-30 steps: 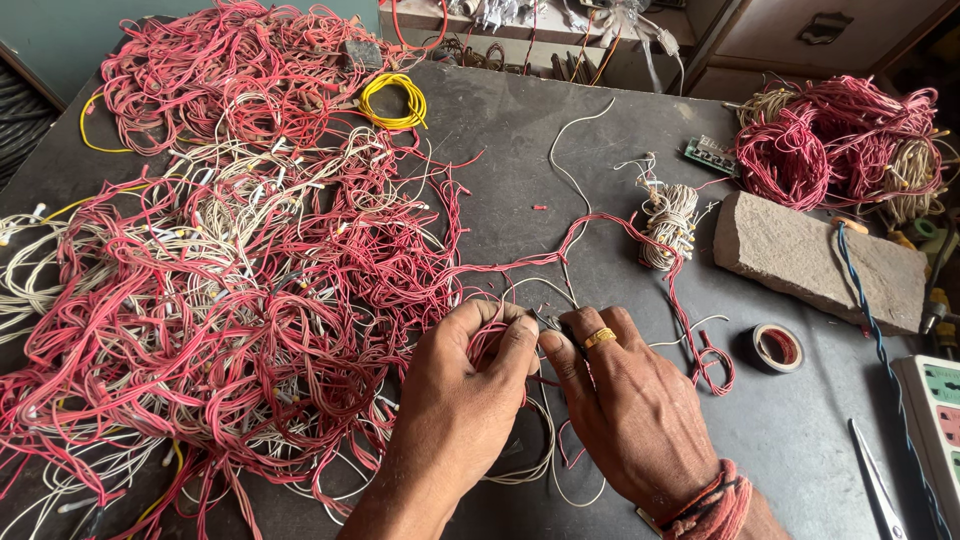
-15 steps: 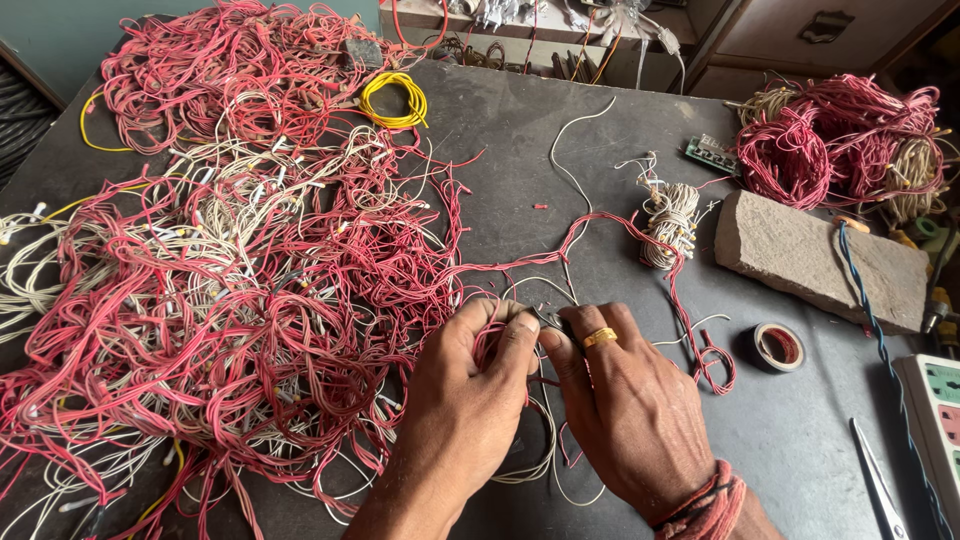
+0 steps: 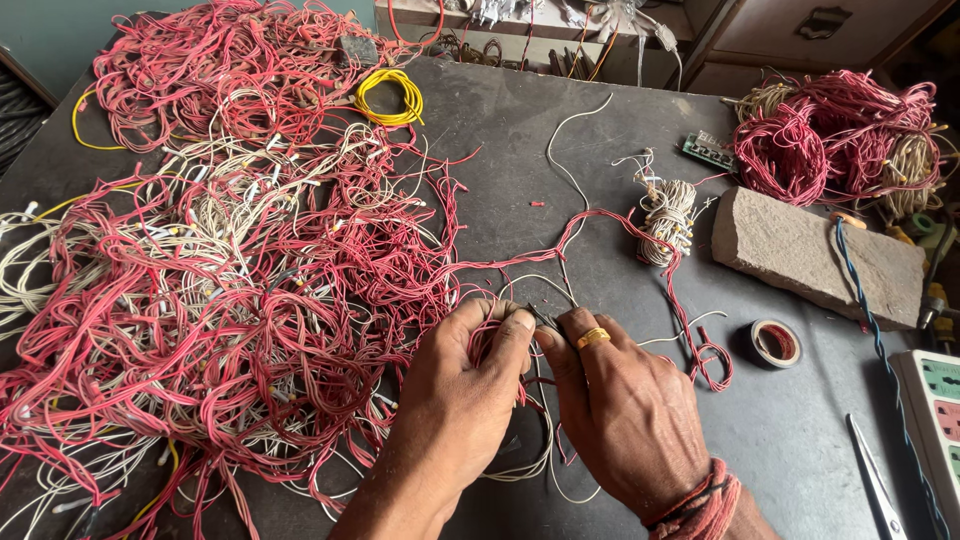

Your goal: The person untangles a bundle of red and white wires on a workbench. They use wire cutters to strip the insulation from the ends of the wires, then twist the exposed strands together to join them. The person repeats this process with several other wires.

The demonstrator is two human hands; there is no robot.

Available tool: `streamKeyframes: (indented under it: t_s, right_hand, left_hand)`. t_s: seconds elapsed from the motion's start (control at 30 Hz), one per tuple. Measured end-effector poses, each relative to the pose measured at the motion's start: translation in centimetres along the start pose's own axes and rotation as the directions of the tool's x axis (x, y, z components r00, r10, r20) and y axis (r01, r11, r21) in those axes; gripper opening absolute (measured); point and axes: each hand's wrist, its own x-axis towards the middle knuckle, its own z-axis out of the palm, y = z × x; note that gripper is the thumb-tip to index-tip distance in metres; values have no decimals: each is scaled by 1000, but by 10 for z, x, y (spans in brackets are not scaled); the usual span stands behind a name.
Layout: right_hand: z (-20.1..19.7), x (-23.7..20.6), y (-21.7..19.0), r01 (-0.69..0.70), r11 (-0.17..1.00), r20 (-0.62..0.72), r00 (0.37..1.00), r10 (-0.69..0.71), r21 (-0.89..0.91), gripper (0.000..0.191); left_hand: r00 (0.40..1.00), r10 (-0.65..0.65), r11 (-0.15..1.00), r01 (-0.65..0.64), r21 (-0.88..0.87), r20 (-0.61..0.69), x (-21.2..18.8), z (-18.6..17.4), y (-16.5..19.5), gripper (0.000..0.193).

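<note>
two hands: left hand, right hand; one yellow wire coil; one tape roll; one stone block; one scissors; one small wire bundle; possibly one circuit board.

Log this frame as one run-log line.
left hand: pinching thin wires | right hand: pinching same wires | left of hands: red-white wire tangle | right: tape roll, stone block

A yellow wire coil lies at the far side of my dark bench. A wound white wire bundle sits near a grey stone block. A tape roll lies just in front of the block. A small green circuit board rests beside a red wire heap. Scissors lie beside a power strip.
</note>
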Motion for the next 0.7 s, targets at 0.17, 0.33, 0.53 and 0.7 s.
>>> streamKeyframes:
  t_s: [0.17, 0.33, 0.53, 0.7]
  right_hand:
    - [1, -1, 6, 190, 976, -135, 975, -176, 102, 24]
    - [12, -5, 27, 11, 994, 16, 1000, -12, 111, 24]
    - [17, 25, 77, 268, 909, -133, 962, -237, 318, 32]
    - [-9, 29, 117, 17, 983, -259, 964, -64, -183, 30]
  left_hand:
    - [991, 124, 991, -120, 59, -59, 3, 9, -2, 31]
    - [988, 135, 983, -124, 138, -77, 7, 12, -11, 31]
    - [986, 166, 982, -166, 94, 8, -14, 16, -11, 30]
    - [990, 144, 989, -143, 20, -10, -7, 13, -12, 30]
